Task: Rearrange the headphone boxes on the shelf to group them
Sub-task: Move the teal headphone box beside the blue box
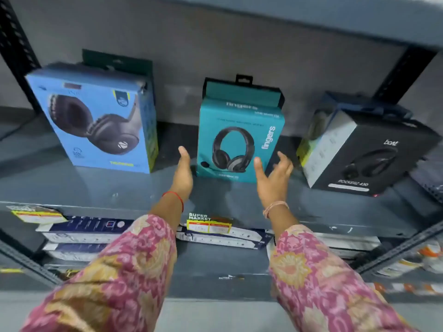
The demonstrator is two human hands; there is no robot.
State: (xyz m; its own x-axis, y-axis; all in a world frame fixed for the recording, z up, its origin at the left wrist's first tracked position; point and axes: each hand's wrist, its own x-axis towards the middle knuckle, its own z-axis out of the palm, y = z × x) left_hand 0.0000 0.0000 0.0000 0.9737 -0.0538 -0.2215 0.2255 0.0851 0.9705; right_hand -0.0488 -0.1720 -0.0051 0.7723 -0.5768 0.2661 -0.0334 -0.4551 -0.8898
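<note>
Three headphone boxes stand upright on the grey shelf (72,188), well apart from one another. Your left hand (183,172) is flat and open, fingers together, edge-on just beside the lower left corner of the teal Fingers box (239,140) — contact cannot be told. Your right hand (273,180) is spread wide, palm facing inward, thumb in front of the box's lower right corner; the fingers are blurred. Neither hand holds anything. So the teal box sits between your two hands, with a second teal box behind it.

Left of your left hand: one blue headphone box (96,121), a dark green box behind it. Right of your right hand: one black boAt Rockerz box (369,154), turned at an angle, another dark box behind it.

Each wrist carries one thread band — red (176,197) on the left, pale pink (275,207) on the right. Below your wrists, one yellow-and-red price tag (208,225) hangs on the shelf edge; a second tag (36,214) is far left of your left hand.
</note>
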